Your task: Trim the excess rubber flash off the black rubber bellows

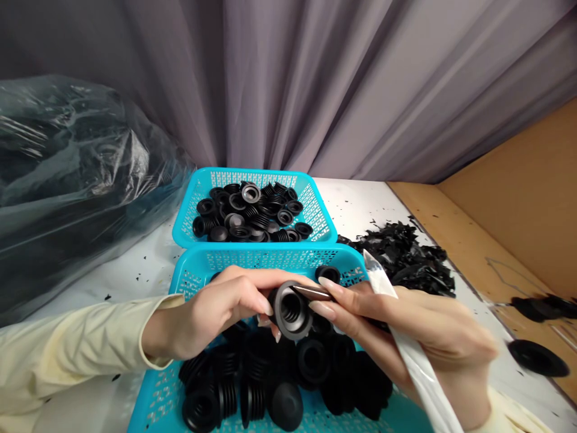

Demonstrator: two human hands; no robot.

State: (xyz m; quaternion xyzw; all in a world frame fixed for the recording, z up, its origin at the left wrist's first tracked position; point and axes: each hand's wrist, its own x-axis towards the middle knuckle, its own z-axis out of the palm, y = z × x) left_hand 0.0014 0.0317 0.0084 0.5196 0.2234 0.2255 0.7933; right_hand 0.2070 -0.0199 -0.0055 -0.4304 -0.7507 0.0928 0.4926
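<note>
My left hand (211, 313) is closed around a black ribbed rubber boot (291, 311), its open round mouth facing me, above the near blue basket (189, 276). My right hand (406, 325) pinches a thin strip of black rubber trim (311, 292) at the boot's rim and also grips a white-wrapped blade tool (408, 349) that runs diagonally across the palm. Beneath both hands the near basket holds several more black boots (270, 385).
A second blue basket (315, 204) of black boots stands behind the near one. A heap of black rubber scraps (406, 258) lies to the right. A large clear plastic bag (67, 192) fills the left. Black discs (538, 358) rest on the wooden surface at right.
</note>
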